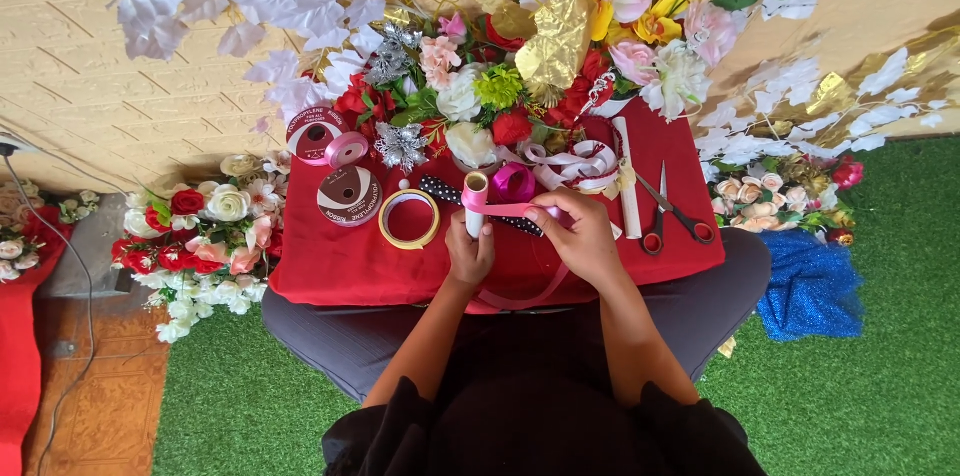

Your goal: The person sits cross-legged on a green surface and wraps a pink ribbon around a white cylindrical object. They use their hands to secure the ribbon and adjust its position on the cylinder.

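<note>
Head view: left hand (470,256) grips white tube (474,208); right hand (580,236) pinches pink ribbon (520,210) wound onto it.

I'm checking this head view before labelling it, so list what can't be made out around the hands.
- Right hand: its fingertips cover where the pink ribbon ends.
- Left hand: its grip hides the lower part of the white tube.
- Dotted ribbon: mostly behind tube and hands.
- Scissors: blade tips too thin to tell.
- Spool print: too small.

Two ribbon spools (349,195), one tape roll (408,219), one pair of scissors (668,211)
</note>
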